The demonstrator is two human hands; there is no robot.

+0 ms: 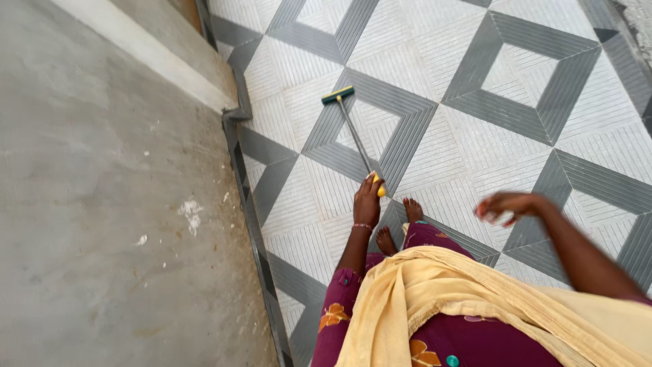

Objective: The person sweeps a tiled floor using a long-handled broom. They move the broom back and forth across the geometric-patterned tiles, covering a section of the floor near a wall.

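**Left hand on the floor wiper, right hand free above the tiles**

Just ahead of the bare feet (399, 224), the left hand (367, 202) held the yellow grip end of a long-handled floor wiper with a thin grey metal shaft and a green-and-yellow head (338, 95). Its fingers (370, 182) were wrapped closed around the grip, so only a small piece of yellow showed past them. From the fingers the shaft ran forward and slightly leftward, ending at the head, which lay flat on the floor well beyond the hand.

Off to the right of those fingers, well apart from the wiper, the right hand (506, 206) hung in the air over the floor. It was blurred; its fingers looked loosely curled and held nothing, touching no object.

Beneath both hands stretched a grey and white ribbed tile floor laid in a cube-like diamond pattern (516, 75). Left of the gripping fingers, a dark grey tile border (252, 224) ran along the edge of the tiles, and beyond it lay a bare grey concrete surface with pale specks (102, 204). Below the hands, nearest the camera, a pale yellow cloth scarf (435, 292) draped over maroon floral-print clothing (468, 340).
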